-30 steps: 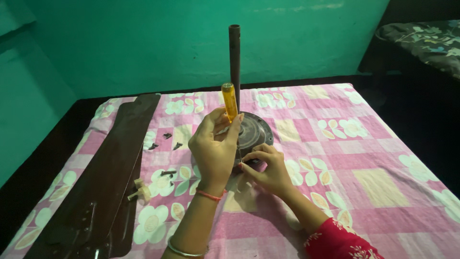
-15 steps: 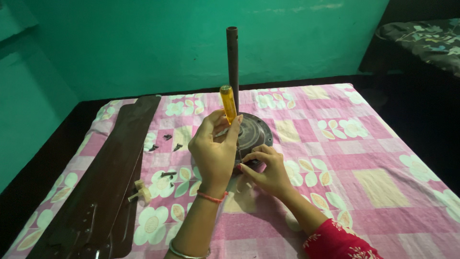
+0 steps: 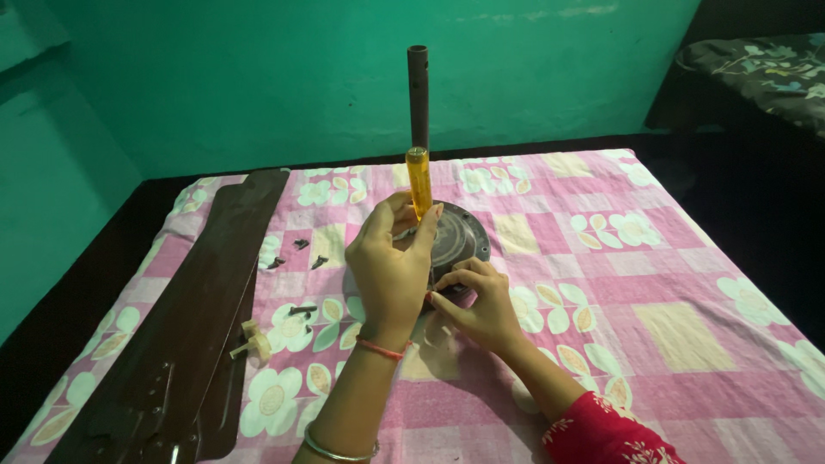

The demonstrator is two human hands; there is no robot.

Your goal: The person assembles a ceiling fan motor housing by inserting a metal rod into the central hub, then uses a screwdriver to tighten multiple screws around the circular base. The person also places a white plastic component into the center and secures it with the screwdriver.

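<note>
A round dark ceiling-fan motor [image 3: 461, 230] with an upright brown rod [image 3: 418, 94] sits on the pink flowered cloth [image 3: 653, 292]. My left hand [image 3: 391, 266] grips a screwdriver with a yellow handle [image 3: 418, 182], held upright with its tip down at the motor's near rim. My right hand [image 3: 481, 301] rests beside it, its fingertips pinched at the spot where the screwdriver tip meets the motor. What the fingers hold there is hidden.
Dark brown fan blades [image 3: 185, 326] lie stacked along the cloth's left side. Loose dark screws [image 3: 296, 253] and a small cream plastic part [image 3: 252, 342] lie between the blades and the motor. A green wall stands behind; a patterned cushion [image 3: 765, 73] lies at top right.
The screwdriver handle has shifted slightly right and more upright as my left hand's fingers moved around it. My right hand stays at the motor's rim.
</note>
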